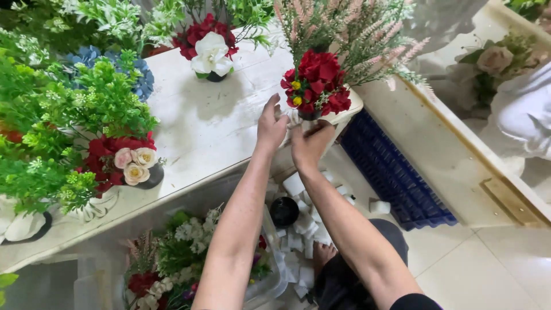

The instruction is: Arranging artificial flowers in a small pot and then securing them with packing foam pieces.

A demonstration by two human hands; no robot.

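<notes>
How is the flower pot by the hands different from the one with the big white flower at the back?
The near bouquet is mostly red blooms with small yellow centres and tall pink spikes; the far bouquet has one big white flower among red ones. The near one stands at the table's edge with the left hand and right hand at its base; the far one stands untouched. Both sit in small dark pots.

A white table (195, 132) is seen bearing several arrangements — a red-and-white one in a dark pot (209, 49) at the far edge, a red, pink and cream one (123, 161) near the front. Green foliage (51, 126) is massed at left. A blue crate (396, 172) is stood on the floor — white foam pieces (301, 224) are scattered beside it.
</notes>
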